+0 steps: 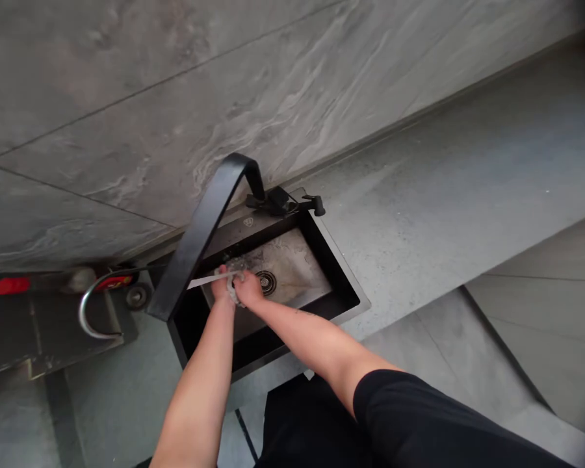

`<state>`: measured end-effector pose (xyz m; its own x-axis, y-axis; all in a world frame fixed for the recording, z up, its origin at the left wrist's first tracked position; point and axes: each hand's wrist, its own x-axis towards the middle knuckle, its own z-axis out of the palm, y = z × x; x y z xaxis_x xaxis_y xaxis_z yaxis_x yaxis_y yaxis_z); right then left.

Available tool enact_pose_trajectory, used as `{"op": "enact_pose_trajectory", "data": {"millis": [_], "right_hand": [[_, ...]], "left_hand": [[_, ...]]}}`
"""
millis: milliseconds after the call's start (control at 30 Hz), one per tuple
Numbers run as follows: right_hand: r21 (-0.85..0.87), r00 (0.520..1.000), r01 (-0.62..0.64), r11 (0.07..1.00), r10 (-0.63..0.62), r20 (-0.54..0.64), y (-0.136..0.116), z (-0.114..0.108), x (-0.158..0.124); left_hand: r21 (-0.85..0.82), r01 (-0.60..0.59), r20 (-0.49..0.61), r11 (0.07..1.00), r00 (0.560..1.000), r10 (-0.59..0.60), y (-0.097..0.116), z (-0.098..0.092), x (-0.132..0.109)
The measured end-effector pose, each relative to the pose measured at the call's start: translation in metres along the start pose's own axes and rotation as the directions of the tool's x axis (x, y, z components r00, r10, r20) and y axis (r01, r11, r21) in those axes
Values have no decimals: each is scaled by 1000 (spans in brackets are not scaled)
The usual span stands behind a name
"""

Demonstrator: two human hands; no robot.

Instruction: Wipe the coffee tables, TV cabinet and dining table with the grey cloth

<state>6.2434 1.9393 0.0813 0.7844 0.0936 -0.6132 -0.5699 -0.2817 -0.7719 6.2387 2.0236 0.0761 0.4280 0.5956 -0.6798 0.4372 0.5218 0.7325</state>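
Both hands are together low inside a black rectangular sink [322,260], closed round a wet greyish-white cloth [232,290]. My left hand [220,286] grips its left side, and my right hand [249,290] holds the right side close to the drain [267,282]. A white stream of water [202,281] runs from under the wide black faucet [202,224] towards my hands. Splashes show just behind them. Part of the cloth is hidden by my fingers.
Behind the faucet spout stands a black fitting [283,201] on the sink's back rim. To the left lie a red-handled tool [13,285] and a curved metal handle [84,312]. A grey counter [419,195] runs right along the marbled wall [273,84].
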Motion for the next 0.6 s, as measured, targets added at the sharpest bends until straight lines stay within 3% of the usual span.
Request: {"op": "enact_pose_trajectory", "data": {"millis": [67,167,233,333,467,600], "right_hand": [[86,999,-47,995,44,31,4,-4,-2],[223,987,-148,963,130,93,13,-31,14],[315,969,-228,921,181,170,19,-56,32],[428,921,-344,836,212,327,29,-82,51],[550,891,-430,716,238,387,35,-73,53],[667,907,-421,615,276,318,36,-42,40]], "left_hand": [[41,-34,5,999,999,33,6,4,0],[64,-88,93,994,992,82,10,-1,-9],[54,-153,100,987,984,147,15,-15,-15],[8,-250,11,968,968,249,31,-43,-19],[-96,-284,-2,954,958,285,48,-63,-21],[-188,-257,48,948,962,270,44,-59,-36]]}}
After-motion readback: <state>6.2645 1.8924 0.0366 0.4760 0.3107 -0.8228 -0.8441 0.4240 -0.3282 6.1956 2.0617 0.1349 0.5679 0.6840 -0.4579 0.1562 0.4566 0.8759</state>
